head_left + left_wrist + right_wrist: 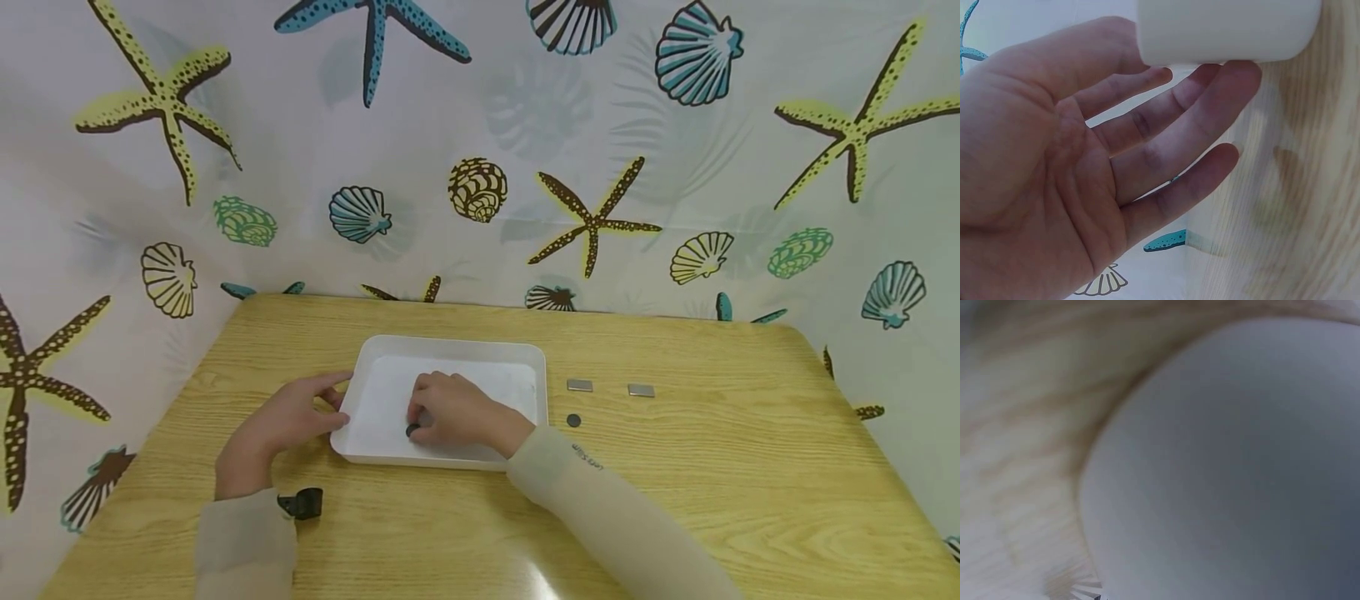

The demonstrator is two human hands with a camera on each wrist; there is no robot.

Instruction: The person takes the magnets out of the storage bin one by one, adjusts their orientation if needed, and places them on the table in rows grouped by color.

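My right hand (453, 411) is inside a shallow white tray (517, 352), thumb and fingers curled down to its floor. They pinch a small dark disc (412, 431), mostly covered by the fingertips. Along the tray's left side, my left hand (288, 417) touches the outer wall with its thumb and fingers. In the left wrist view, the left fingers (1179, 144) are fairly straight and spread, two tips right at the underside of the white wall (1229, 31). Filling most of the right wrist view is a blurred white curved surface (1229, 462); the right fingers are hidden there.
Right of the tray, two small grey rectangular bars (580, 385) and another dark disc (573, 421) lie on the wood-grain table (712, 467). A black strap (303, 503) shows beside the left sleeve. Behind hangs a cloth (420, 242) printed with shells and starfish.
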